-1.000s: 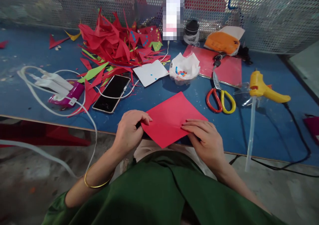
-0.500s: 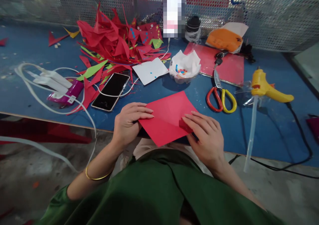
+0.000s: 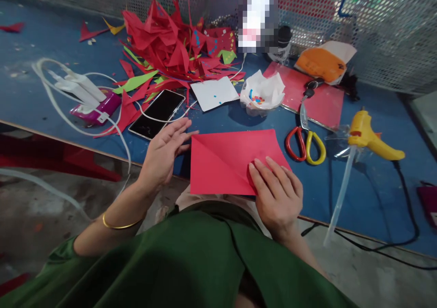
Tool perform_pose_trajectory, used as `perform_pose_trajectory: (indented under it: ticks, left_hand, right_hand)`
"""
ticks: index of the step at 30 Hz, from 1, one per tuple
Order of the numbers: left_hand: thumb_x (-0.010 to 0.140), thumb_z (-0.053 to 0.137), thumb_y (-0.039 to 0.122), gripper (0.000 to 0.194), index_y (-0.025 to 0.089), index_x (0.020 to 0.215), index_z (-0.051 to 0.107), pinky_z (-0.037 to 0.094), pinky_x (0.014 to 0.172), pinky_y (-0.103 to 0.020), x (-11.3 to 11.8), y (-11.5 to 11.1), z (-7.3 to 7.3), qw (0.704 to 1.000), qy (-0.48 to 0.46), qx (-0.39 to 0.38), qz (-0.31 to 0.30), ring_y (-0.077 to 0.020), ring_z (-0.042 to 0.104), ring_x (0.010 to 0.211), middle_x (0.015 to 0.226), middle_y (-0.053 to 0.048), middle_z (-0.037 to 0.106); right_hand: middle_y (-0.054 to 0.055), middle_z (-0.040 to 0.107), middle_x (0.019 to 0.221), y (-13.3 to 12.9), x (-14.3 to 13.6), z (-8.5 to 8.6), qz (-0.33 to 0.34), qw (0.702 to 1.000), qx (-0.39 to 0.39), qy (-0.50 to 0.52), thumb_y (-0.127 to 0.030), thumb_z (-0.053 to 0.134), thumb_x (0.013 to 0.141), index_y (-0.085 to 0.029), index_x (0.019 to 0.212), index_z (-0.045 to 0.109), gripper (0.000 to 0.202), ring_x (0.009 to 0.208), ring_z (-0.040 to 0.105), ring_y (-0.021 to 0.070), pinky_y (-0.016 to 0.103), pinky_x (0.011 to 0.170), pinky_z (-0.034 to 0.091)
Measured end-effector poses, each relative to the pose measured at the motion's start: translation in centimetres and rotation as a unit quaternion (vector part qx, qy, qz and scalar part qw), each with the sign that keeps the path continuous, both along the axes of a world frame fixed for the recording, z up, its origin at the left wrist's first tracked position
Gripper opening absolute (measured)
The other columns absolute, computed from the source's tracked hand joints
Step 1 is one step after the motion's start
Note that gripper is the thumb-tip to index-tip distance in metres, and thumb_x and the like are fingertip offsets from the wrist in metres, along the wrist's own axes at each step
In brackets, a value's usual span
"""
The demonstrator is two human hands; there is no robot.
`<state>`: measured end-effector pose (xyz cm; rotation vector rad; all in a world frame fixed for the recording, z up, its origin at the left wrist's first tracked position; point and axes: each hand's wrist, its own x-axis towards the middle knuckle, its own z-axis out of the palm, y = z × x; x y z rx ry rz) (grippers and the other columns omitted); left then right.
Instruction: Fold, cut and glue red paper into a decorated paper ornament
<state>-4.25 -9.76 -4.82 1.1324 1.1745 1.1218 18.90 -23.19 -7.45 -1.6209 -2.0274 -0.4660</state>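
Observation:
A red paper sheet (image 3: 221,162) lies at the table's front edge, with a faint diagonal crease across it. My right hand (image 3: 278,192) rests palm down on its right part, fingers spread, holding nothing. Just beyond the sheet's left edge, my left hand (image 3: 165,151) is raised with its fingers apart and nothing in them. Red-and-yellow-handled scissors (image 3: 305,139) lie right of the sheet. Behind it are a white card (image 3: 213,93) with small blue bits and a paper-lined bowl (image 3: 262,94) with small coloured pieces.
A pile of red paper cutouts (image 3: 164,44) fills the back left. A phone (image 3: 157,113), a purple power bank (image 3: 97,108) and white cables lie at the left. On the right are a yellow glue gun (image 3: 373,137), a red packet (image 3: 314,99) and an orange bag (image 3: 321,62).
My left hand has let go of the red sheet and moved left, its fingers opening. The sheet has turned so its lower edge runs nearly level. The view has shifted slightly.

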Motion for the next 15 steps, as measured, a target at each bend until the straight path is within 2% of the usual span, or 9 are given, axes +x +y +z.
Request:
perform_pose_trajectory:
  ticks: [7,12,15]
  left_hand:
    - [0.082,0.070,0.021,0.032,0.019,0.114,0.068,0.060,0.087,-0.033,0.7,-0.1,1.3,0.986,-0.091,-0.141,0.020,-0.0235,0.070,0.107,0.131,-0.010,0.068]
    - [0.083,0.066,0.024,0.033,0.019,0.116,0.067,0.061,0.074,-0.034,1.5,-0.1,1.4,0.980,-0.070,-0.172,-0.078,-0.0228,0.072,0.089,0.104,-0.009,0.076]
    - [0.080,0.067,0.019,0.034,0.018,0.114,0.067,0.061,0.069,-0.033,1.9,0.4,1.4,0.979,-0.084,-0.170,-0.077,-0.0199,0.071,0.079,0.095,-0.007,0.076]
  right_hand:
    - [0.002,0.068,0.132,0.0,-0.3,0.1,0.004,0.998,0.056,-0.029,-0.007,0.052,0.092,-0.027,0.149,0.047,0.060,0.129,0.060,0.0254,0.046,0.102,0.046]
    - [0.001,0.065,0.136,-0.1,-0.2,-0.5,0.003,0.999,0.023,0.027,-0.009,0.052,0.093,-0.036,0.149,0.046,0.061,0.131,0.058,0.0276,0.049,0.106,0.042]
    - [0.001,0.065,0.138,-0.1,-0.1,-0.1,0.013,0.999,-0.010,0.049,-0.013,0.052,0.093,-0.037,0.149,0.045,0.062,0.134,0.055,0.0284,0.051,0.109,0.038]
